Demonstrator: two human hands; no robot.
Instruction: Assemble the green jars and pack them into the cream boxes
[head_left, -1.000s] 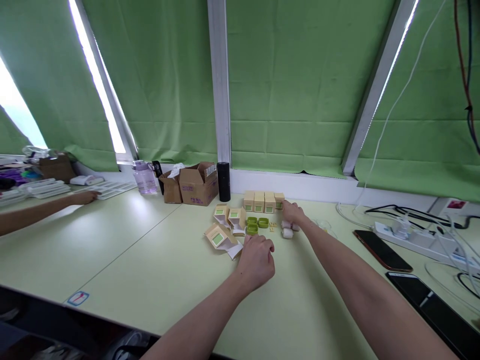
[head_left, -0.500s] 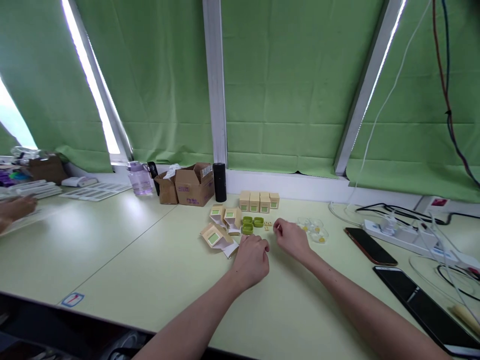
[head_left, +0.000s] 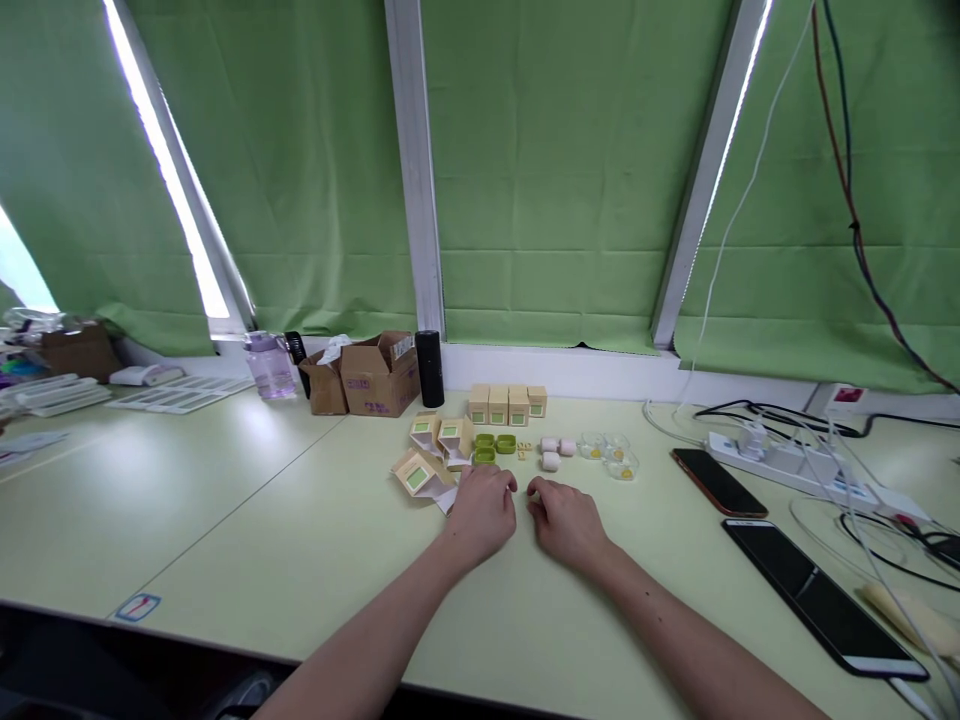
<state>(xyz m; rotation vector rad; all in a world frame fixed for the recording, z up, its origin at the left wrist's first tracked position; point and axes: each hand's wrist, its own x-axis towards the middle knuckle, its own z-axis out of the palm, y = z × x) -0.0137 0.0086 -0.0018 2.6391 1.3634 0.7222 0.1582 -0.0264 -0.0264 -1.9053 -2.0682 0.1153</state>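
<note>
My left hand (head_left: 484, 512) rests on the table with its fingers curled in, just by an open cream box with a green label (head_left: 417, 474). Close to its right, my right hand (head_left: 568, 520) is loosely closed too, and no object shows in either. Beyond them stand several small green cases (head_left: 505, 444), tiny yellowish pieces (head_left: 523, 447) and three pale pink cylinders (head_left: 550, 461). Clear round containers with yellow bits inside (head_left: 621, 465) lie to the right of these. Two more opened boxes (head_left: 455, 437) sit at the left, and several closed cream boxes (head_left: 498, 405) stand in a row behind.
A black cylinder (head_left: 430, 368), a cardboard box (head_left: 379, 374) and a purple bottle (head_left: 270, 366) line the back. At right lie two phones (head_left: 720, 482), a power strip (head_left: 814, 470) and tangled cables. White sheets (head_left: 180, 393) are at far left.
My right hand has drawn back toward me from beside the clear containers, and the pink cylinders now show. My left hand stays curled. Another person's hand at far left has left the view.
</note>
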